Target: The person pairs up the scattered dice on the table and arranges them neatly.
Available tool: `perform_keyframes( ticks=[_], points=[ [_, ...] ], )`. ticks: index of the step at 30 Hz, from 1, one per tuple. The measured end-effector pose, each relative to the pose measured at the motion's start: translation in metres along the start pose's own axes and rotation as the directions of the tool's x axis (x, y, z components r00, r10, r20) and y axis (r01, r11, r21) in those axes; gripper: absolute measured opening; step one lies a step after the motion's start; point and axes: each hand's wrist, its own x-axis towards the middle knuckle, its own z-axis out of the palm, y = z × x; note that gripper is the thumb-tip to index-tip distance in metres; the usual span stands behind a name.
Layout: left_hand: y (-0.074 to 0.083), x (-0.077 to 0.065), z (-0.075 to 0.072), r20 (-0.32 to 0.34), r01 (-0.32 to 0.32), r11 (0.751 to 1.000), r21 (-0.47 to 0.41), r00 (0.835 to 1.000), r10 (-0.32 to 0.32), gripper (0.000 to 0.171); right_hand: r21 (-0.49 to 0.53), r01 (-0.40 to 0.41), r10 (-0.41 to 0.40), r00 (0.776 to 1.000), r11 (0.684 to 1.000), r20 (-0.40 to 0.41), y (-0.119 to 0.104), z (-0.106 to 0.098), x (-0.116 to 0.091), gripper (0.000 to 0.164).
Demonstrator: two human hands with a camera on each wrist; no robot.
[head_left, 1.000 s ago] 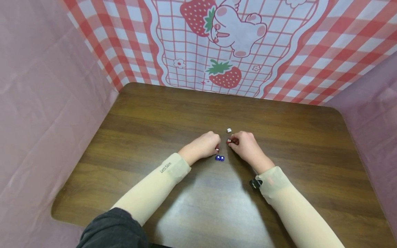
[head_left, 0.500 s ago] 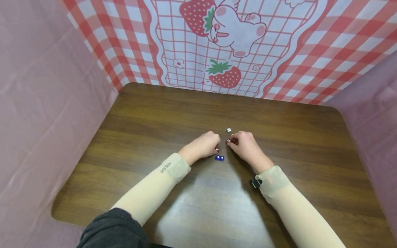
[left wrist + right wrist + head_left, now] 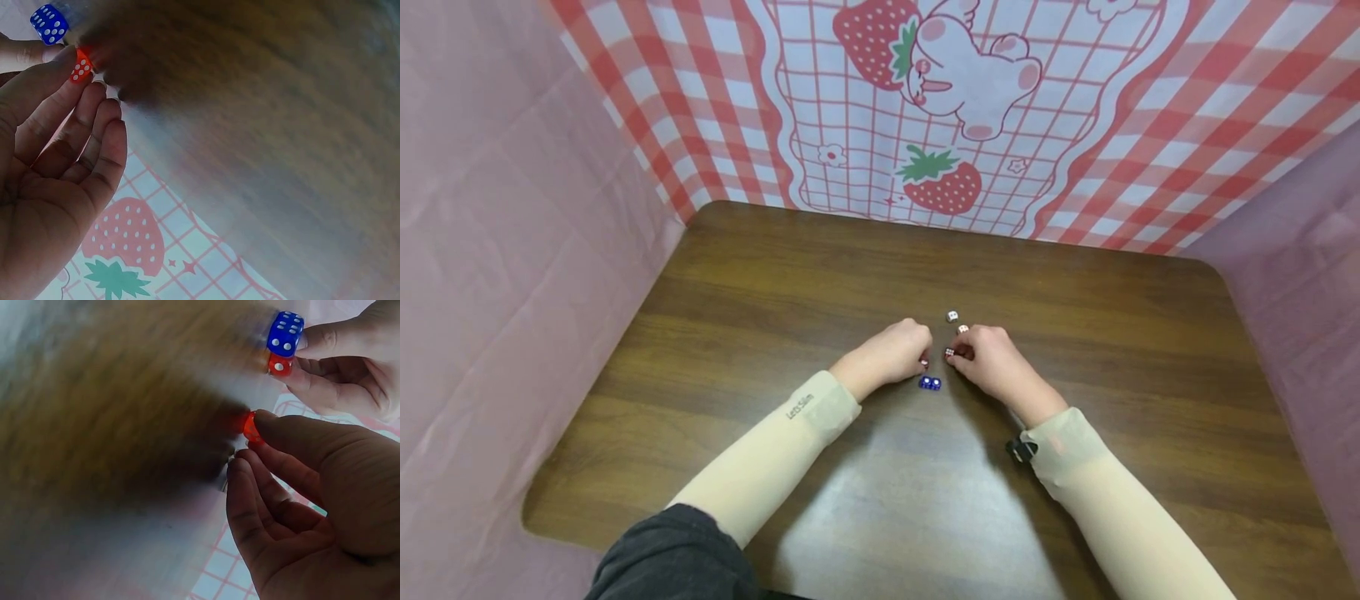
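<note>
My left hand [image 3: 895,350] pinches a red die [image 3: 81,67] between thumb and finger, low over the table. Just nearer to me, two blue dice [image 3: 931,383] sit side by side, touching. To the right, my right hand [image 3: 991,360] pinches another red die [image 3: 252,427] at its fingertips, a short gap from the left hand's die. Beyond the right fingers lie two white dice [image 3: 952,316], the closer one partly hidden by that hand. In the right wrist view, a blue die [image 3: 286,334] appears beside the left thumb.
The brown wooden table [image 3: 760,283] has rounded corners. A red-checked cloth [image 3: 722,108] with strawberries hangs at its back, and pink cloths [image 3: 512,250] hang at both sides. A dark strap [image 3: 1021,451] is on the right wrist.
My right hand has come slightly nearer to me with its red die, showing more of the closer white die. The left hand and the blue dice have stayed put.
</note>
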Motion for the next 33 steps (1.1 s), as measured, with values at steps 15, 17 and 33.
perform_keyframes(
  ticks=[15,17,33],
  points=[
    [0.002,0.001,-0.001,0.016,0.011,1.0,0.011,1.0,-0.011,0.012,0.043,0.056,-0.058,0.998,0.997,0.039,-0.008,0.003,-0.004,0.005],
    [0.002,0.0,-0.001,0.017,0.011,1.0,0.01,1.0,-0.011,0.013,0.048,0.061,-0.063,0.997,0.997,0.045,-0.008,0.003,-0.004,0.005],
    [0.002,0.001,0.0,-0.003,-0.03,1.0,-0.006,1.0,0.03,0.015,0.054,0.106,-0.109,0.992,0.993,0.064,-0.012,0.003,-0.001,0.006]
  ],
)
